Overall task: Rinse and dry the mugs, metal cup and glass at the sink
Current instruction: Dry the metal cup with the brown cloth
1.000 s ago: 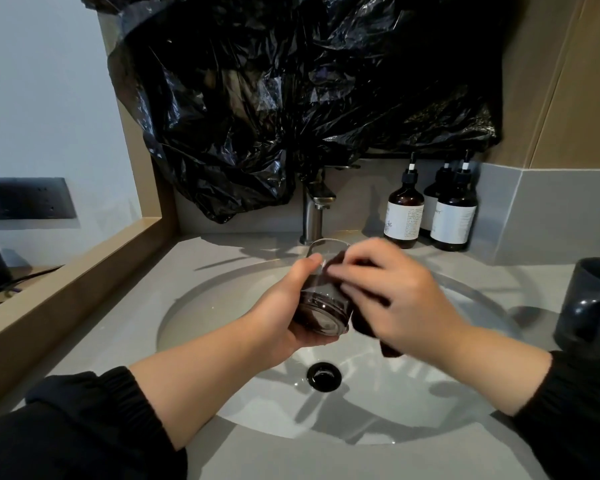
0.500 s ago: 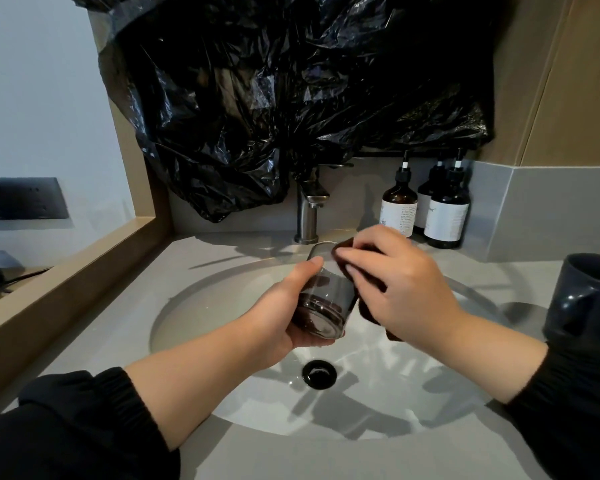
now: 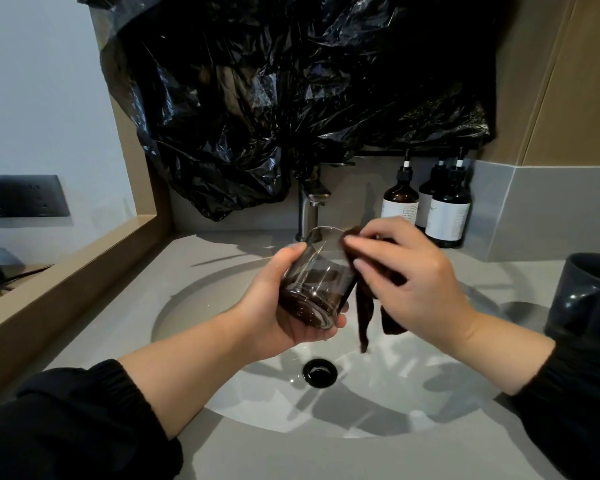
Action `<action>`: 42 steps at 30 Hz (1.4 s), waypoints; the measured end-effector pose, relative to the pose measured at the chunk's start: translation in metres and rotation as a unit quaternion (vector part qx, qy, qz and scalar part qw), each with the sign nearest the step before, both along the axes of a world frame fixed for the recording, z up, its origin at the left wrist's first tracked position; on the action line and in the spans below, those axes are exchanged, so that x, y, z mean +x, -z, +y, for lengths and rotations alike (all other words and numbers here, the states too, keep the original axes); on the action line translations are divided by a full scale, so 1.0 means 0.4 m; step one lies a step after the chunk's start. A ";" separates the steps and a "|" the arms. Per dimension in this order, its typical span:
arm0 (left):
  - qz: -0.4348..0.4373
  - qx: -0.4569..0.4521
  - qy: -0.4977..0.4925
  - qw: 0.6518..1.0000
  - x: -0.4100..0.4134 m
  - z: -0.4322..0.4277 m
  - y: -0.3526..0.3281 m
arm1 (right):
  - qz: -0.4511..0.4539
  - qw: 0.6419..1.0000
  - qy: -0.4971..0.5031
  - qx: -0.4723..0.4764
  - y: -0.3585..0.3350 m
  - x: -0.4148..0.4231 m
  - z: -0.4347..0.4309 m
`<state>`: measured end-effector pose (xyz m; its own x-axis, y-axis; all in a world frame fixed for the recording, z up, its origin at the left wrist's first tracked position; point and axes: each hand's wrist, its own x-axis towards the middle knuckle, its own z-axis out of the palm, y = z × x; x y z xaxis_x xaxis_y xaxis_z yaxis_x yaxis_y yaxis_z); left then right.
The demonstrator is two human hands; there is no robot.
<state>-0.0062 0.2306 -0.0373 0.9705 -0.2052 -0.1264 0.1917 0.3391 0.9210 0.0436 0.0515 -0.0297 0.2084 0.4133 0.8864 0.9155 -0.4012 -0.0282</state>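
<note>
Glass (image 3: 312, 289), clear and thick-based, is tilted above the middle of the sink (image 3: 378, 414), just in front of the tap (image 3: 310, 206), with its mouth pointing away. The left hand (image 3: 274, 306) wraps its side, thumb on the upper wall and fingers curled under the base. The right hand (image 3: 416, 285) pinches a dark cloth (image 3: 364, 317) against the rim, loose ends dangling toward the drain (image 3: 320, 373). The glass looks stiff, fairly light, breakable and probably slick while damp. A full wrap round the body near the heavy base should suit it better than fingertips on the thin rim. A dark mug (image 3: 589, 299) stands at the right.
</note>
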 end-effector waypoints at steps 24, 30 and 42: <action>-0.034 0.293 0.060 0.953 0.008 -0.010 0.032 | 0.574 0.819 -0.004 0.024 -0.050 0.015 -0.025; 0.014 0.190 -0.013 0.982 0.014 -0.015 0.029 | 0.536 0.830 0.039 0.146 -0.059 0.022 -0.011; -0.019 0.073 -0.048 0.996 0.012 -0.012 0.024 | 0.008 0.991 0.017 -0.132 0.035 -0.038 0.030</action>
<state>-0.0015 0.2259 -0.0469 0.9895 -0.0935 -0.1104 0.1283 0.2154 0.9681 0.0286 0.0635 -0.0435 0.2384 0.6226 0.7453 0.9018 -0.4267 0.0680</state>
